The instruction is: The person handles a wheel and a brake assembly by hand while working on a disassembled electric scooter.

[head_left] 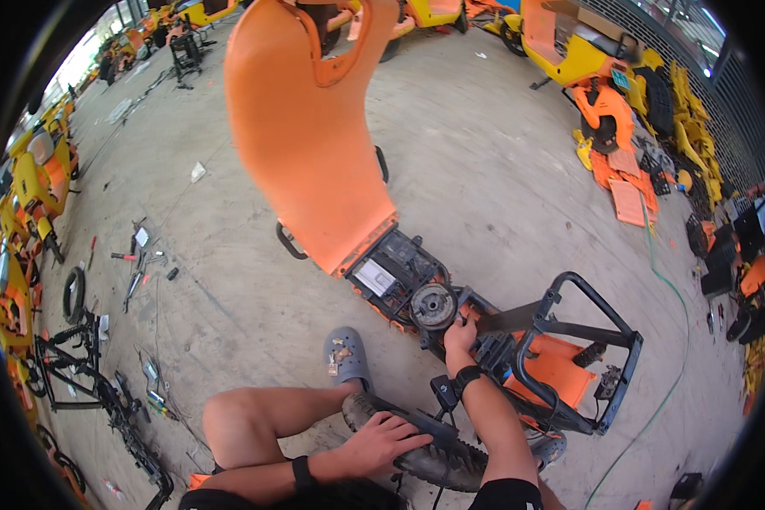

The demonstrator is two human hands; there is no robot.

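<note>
My left hand (387,442) lies on a black knobbly tyre (455,461) close to my body, its fingers stretched over the tread. My right hand (461,334) is closed beside a round grey metal hub (433,305); what its fingers hold, if anything, is hidden. That hub sits on a partly stripped scooter, at the edge of a black compartment with a pale box (373,278) inside. Beyond it rises a large orange body panel (302,136). To the right of my right hand stands the scooter's black tube frame (593,331), with an orange panel (552,370) inside it.
Loose tools (134,263) and a small tyre (74,293) lie on the floor at left, near a black frame (85,374). Yellow scooters (38,183) line the left side. Orange and yellow parts (629,191) are piled at right. A green hose (667,395) crosses the floor.
</note>
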